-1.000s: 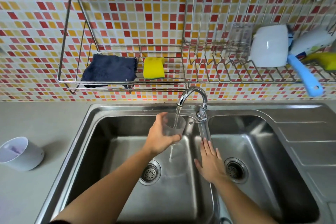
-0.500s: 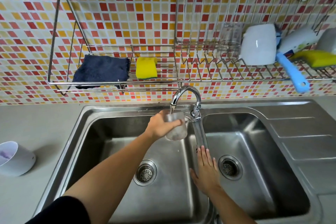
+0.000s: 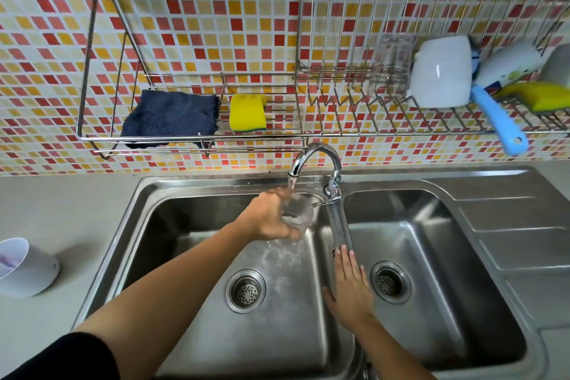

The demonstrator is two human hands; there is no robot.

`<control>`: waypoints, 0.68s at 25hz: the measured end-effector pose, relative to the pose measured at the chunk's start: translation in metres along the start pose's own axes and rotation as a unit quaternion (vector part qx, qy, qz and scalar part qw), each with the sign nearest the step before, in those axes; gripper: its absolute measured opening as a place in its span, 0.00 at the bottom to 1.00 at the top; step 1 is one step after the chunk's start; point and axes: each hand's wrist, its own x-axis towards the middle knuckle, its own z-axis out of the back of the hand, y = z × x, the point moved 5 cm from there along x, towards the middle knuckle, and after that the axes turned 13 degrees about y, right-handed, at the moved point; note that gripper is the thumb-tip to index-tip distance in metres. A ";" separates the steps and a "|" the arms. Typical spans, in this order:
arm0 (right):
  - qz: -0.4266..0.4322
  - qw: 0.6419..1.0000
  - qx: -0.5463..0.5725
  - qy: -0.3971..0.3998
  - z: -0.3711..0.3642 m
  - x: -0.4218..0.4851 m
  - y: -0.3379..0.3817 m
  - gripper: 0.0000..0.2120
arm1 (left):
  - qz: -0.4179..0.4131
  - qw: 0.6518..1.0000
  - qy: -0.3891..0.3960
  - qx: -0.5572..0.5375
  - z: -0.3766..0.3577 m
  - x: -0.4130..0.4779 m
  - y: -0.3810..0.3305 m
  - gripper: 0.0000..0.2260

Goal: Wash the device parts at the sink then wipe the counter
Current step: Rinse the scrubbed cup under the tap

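On my feed I see two arms and little clothing. A plain black sleeve (image 3: 77,358) covers the upper part of the left arm, showing only in the lower left corner with a soft, rounded edge. Beyond it the left forearm (image 3: 172,281) is uncovered down to the left hand (image 3: 268,219). The right forearm (image 3: 398,355) is uncovered as far as my view reaches, and the right hand (image 3: 350,290) is bare too.

Left hand (image 3: 267,220) hides part of the blurred clear cup (image 3: 300,213); frame edge crops the white tub (image 3: 32,273)
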 end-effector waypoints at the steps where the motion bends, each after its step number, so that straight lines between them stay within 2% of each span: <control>1: -0.001 1.000 -0.001 -0.005 0.001 -0.001 0.000 0.47 | 0.007 1.000 -0.007 -0.011 0.002 -0.001 0.002 0.31; 3: 0.004 1.000 -0.002 -0.017 0.002 -0.002 -0.001 0.45 | 0.019 0.999 -0.013 -0.026 0.004 -0.003 0.002 0.29; 6: -0.001 1.000 -0.003 -0.022 0.002 -0.003 0.000 0.45 | 0.033 0.999 0.023 -0.031 0.003 -0.002 0.007 0.31; 10: -0.006 1.000 -0.011 -0.019 0.001 -0.004 0.000 0.46 | 0.064 0.997 0.001 -0.041 0.007 -0.005 0.021 0.40; 13: 0.000 0.999 -0.013 -0.036 0.002 -0.004 0.001 0.46 | 0.079 0.996 0.014 -0.037 0.007 -0.007 0.024 0.35; 17: -0.004 1.000 -0.016 -0.024 -0.001 -0.001 0.001 0.46 | 0.070 0.996 -0.004 -0.051 0.009 -0.008 0.026 0.36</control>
